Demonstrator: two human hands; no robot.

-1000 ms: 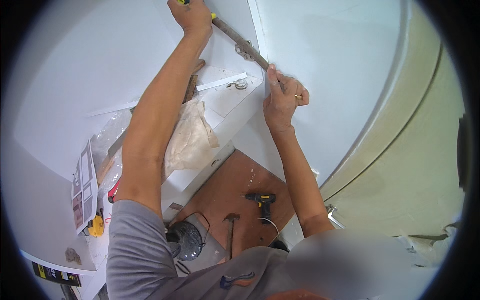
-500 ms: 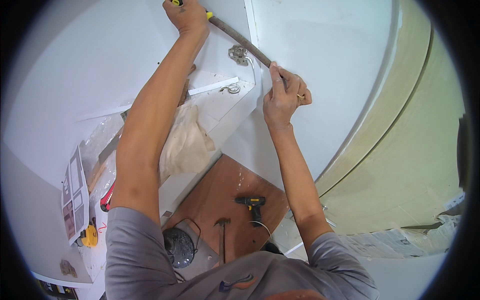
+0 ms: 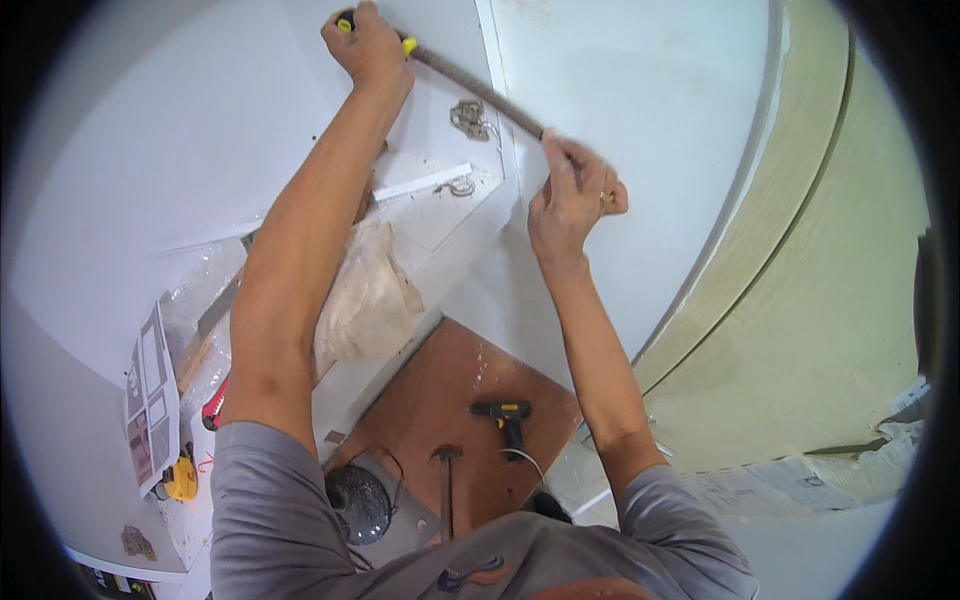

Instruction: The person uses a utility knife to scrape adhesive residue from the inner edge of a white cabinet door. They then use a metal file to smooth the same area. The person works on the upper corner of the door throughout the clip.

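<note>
My left hand (image 3: 372,50), at the upper middle, is closed round the black and yellow handle of a file (image 3: 475,87). The long, narrow brown-grey blade slopes down to the right across the edge of a white panel (image 3: 430,25). My right hand (image 3: 570,205) pinches the far tip of the blade between thumb and fingers; a ring shows on one finger. Just below the blade, a metal hinge (image 3: 470,118) is fixed to the white panel near its edge.
Under my left arm a white ledge holds a cream cloth (image 3: 372,295), a white strip (image 3: 425,183), a red cutter (image 3: 214,405) and a yellow tape measure (image 3: 181,478). On the brown board below lie a drill (image 3: 508,418) and a hammer (image 3: 446,485). Newspaper (image 3: 770,488) hangs at right.
Both hands and the file have shifted slightly rightward relative to the hinge, with the grip kept. The whole view has moved a little too.
</note>
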